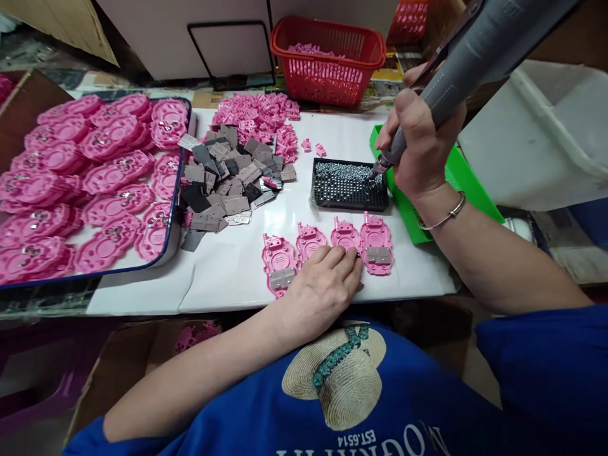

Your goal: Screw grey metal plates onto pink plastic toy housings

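My right hand (420,142) is wrapped around a grey electric screwdriver (446,88). The screwdriver's tip points down into a black screw tray (351,201) strewn with small silver screws (342,171). My left hand (327,278) is closed, its bent fingers pressing down on the pink plastic housing (346,234) second from the right in a row; its lower part is hidden beneath them. Beside it, another pink housing (311,237) is partly covered by the hand. The end housings carry grey metal plates, one plate (379,255) at right and one plate (282,278) at left.
At left, a blue-rimmed white tray (177,190) holds stacked pink housings. Loose grey plates (237,177) and small pink parts (256,117) lie piled beside it. A red basket (327,82) stands behind; a green tray (463,183) lies under my right wrist, near a white bin (532,139).
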Demonstrator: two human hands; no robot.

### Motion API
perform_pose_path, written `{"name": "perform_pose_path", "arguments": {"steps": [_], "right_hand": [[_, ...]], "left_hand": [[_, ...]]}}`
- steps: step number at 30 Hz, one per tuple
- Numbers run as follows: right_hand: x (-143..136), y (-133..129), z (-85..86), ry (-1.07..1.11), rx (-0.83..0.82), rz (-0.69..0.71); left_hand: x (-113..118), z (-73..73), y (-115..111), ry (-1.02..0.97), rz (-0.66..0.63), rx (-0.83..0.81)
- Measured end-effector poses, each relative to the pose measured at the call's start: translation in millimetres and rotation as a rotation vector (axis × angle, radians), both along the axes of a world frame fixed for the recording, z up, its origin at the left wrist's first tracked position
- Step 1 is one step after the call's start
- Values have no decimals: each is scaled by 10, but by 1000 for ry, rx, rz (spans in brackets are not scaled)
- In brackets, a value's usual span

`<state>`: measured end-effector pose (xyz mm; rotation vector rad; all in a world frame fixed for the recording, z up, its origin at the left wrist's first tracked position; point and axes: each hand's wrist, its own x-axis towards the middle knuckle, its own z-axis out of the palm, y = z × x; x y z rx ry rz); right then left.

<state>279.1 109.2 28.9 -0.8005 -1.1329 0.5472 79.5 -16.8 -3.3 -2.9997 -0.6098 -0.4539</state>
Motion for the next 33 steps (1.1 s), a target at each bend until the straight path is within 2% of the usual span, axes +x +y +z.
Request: {"name": "perform_pose_path", "arguments": {"steps": [15, 18, 21, 23, 26, 30, 33], "right_hand": [[35, 28, -70, -76, -37, -72], [25, 10, 10, -80, -11, -48], [-59, -101, 160, -52, 55, -43], [-159, -237, 255, -30, 75, -11], [-331, -480, 326, 5, 20, 109], [-468, -687, 259, 4, -35, 261], [-483, -712, 165, -8, -84, 287]], "left_hand": [[4, -58, -11, -17, 9, 19], [7, -63, -8, -13, 12, 13], [7, -68, -8, -2, 11, 0], [7, -63, -9, 5, 9, -9], [9, -34, -11, 29, 12, -27], [11, 10, -6, 74, 5, -54], [10, 15, -2, 74, 4, -50]]}}
